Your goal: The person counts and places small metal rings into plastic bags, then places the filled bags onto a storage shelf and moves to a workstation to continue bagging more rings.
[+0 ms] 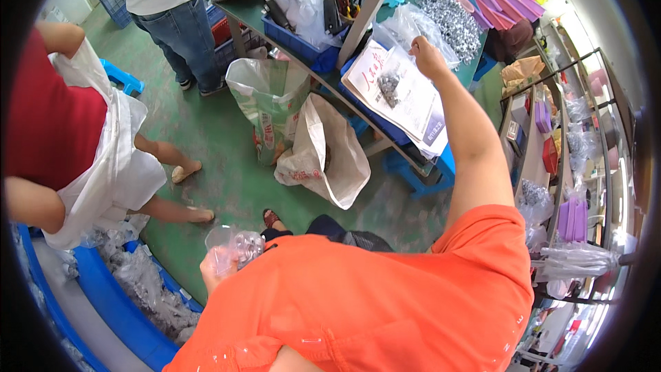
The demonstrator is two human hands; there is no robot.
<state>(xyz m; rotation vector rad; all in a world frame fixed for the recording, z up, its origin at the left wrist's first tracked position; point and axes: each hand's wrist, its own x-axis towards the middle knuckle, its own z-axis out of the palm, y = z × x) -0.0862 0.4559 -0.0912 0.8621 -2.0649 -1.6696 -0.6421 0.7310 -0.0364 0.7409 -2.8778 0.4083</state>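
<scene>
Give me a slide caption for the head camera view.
Right hand beside a newspaper bearing small grey pieces, left hand holding clear plastic, open sacks on the green floor.

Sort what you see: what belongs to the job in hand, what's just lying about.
Likely job things:
clear plastic container, in the left hand
newspaper stack and grey pieces, near the right hand

Apparently lying about:
cream woven sack
blue stool, upper left

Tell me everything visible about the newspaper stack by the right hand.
The newspaper stack is flat, off-white paper with red and dark print, a purplish block low down and uneven lower edges. It lies slanted over blue plastic. A cluster of grey pieces, apparently bagged, rests on it. Whether the right hand touches it is unclear.
</scene>
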